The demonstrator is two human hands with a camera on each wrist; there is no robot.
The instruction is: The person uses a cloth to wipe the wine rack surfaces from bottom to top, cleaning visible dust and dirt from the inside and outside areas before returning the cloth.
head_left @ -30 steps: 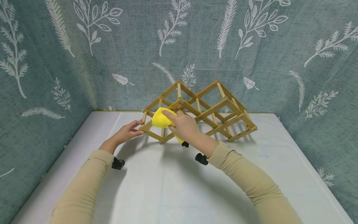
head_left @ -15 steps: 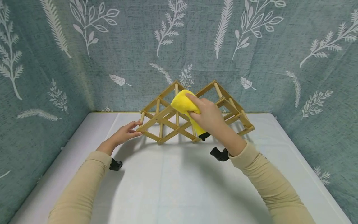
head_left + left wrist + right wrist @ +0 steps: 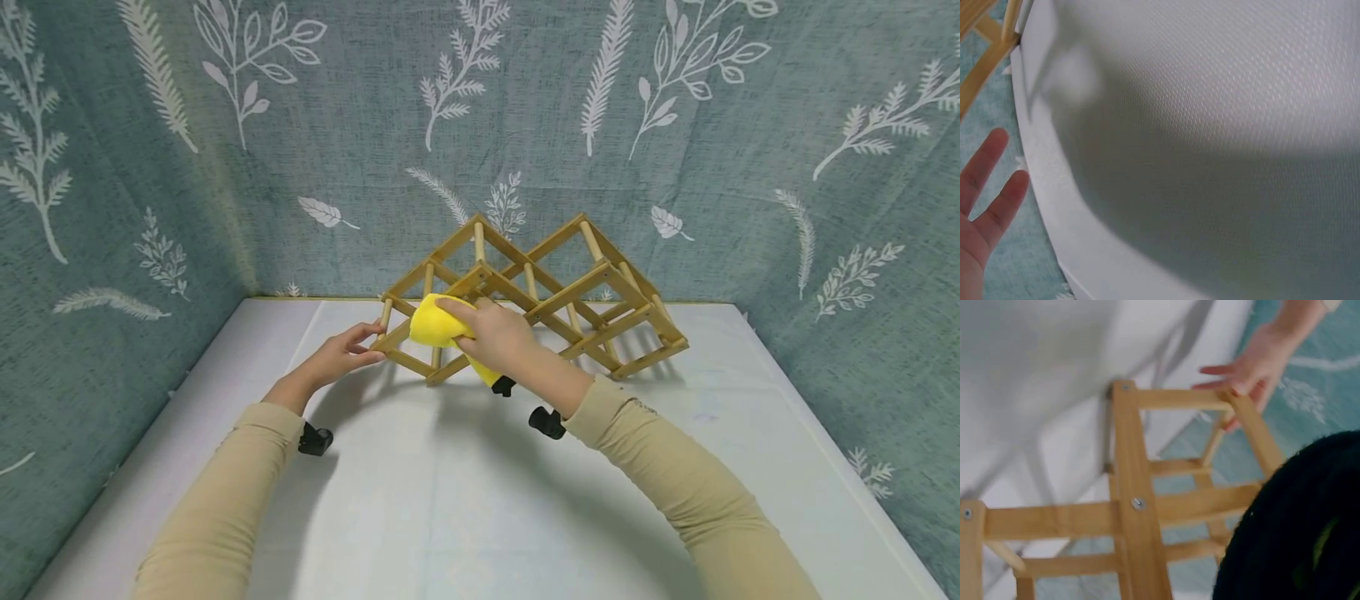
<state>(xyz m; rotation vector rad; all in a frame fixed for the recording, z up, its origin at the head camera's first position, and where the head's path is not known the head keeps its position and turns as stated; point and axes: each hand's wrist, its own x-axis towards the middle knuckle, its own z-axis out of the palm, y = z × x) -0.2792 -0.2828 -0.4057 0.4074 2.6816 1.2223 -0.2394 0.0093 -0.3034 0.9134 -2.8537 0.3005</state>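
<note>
A folding wooden lattice rack [image 3: 558, 287] of slats and dowels stands at the back of the white table. At its left end my left hand [image 3: 339, 357] holds the corner, thumb and fingers about the end dowel; the right wrist view shows this left hand [image 3: 1259, 365] at the rack's corner [image 3: 1225, 400]. My right hand [image 3: 501, 335] grips a bunched yellow cloth [image 3: 435, 322] against the rack's left front slats. One tail of the cloth hangs below the palm. Cloth and hand hide part of the slats behind them.
Black camera mounts sit under the left wrist [image 3: 316, 439] and the right wrist [image 3: 547, 422]. Teal leaf-patterned fabric [image 3: 360, 100] walls the white table [image 3: 420, 500] at the back and sides. A dark fuzzy shape [image 3: 1297, 531] fills the right wrist view's lower right corner.
My right hand with the yellow cloth went up and right along the front slats, then came back down and left. The left hand stays at the rack's end, and the rack stands as before.
</note>
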